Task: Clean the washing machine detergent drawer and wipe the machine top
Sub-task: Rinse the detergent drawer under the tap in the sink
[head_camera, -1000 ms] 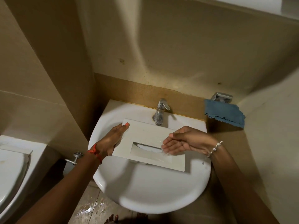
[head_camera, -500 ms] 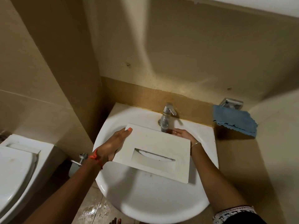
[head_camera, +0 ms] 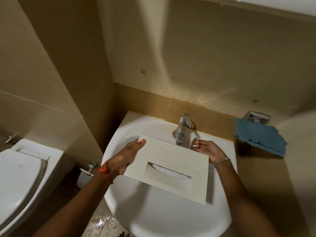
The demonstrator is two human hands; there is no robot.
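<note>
Hold drawer steady over sink, left hand gripping its left end - with right hand, empty and loosely curled just beside tap, open water gently, tilting drawer to drain without splashing.

The detergent drawer shows only its front panel, which hides its compartments and the middle of the sink. The fingers of the left hand are out of sight beneath the panel's edge. The toilet is cut off by the left edge and the toes by the bottom edge. Whether the tap is running cannot be told.
</note>
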